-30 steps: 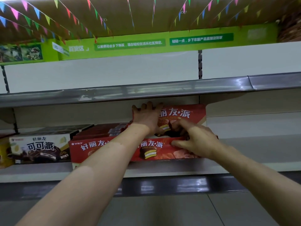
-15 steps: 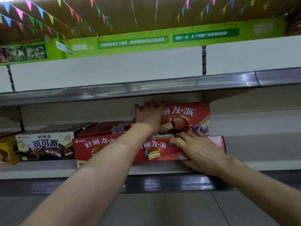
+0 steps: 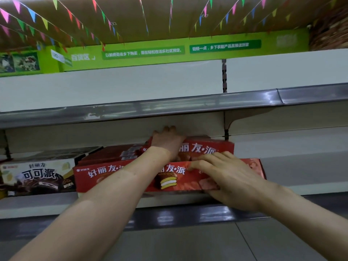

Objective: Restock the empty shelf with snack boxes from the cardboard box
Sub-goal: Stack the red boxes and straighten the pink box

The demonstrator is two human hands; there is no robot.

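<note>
Restocking under way at a shop shelf. Nearest the camera I have the right hand [image 3: 231, 178] laid on the right half of the front red pie box [image 3: 120, 178], its fingers spread and nearly straight, pressing rather than gripping, with the forearm coming in from the lower right. That box stands lengthwise at the front edge of the lower shelf [image 3: 47, 202]. Further in, my left arm reaches straight ahead across it, and the left hand [image 3: 167, 143] rests on the upper red pie box [image 3: 207, 147], which stands higher, just behind the front one. Its fingers run over the top toward the back wall, and I cannot tell whether they hook the far edge. To the left are a dark red box [image 3: 111, 154] lying flat and a cocoa pie box [image 3: 37, 176]. I judge the job to be somewhere in its first half: a few boxes are placed and this pair is being squared up, while the shelf to the right and the upper shelf [image 3: 169, 107] show bare board. The cardboard box is out of view. Beyond hang a green sign band [image 3: 150, 53] and coloured bunting [image 3: 32, 14].
</note>
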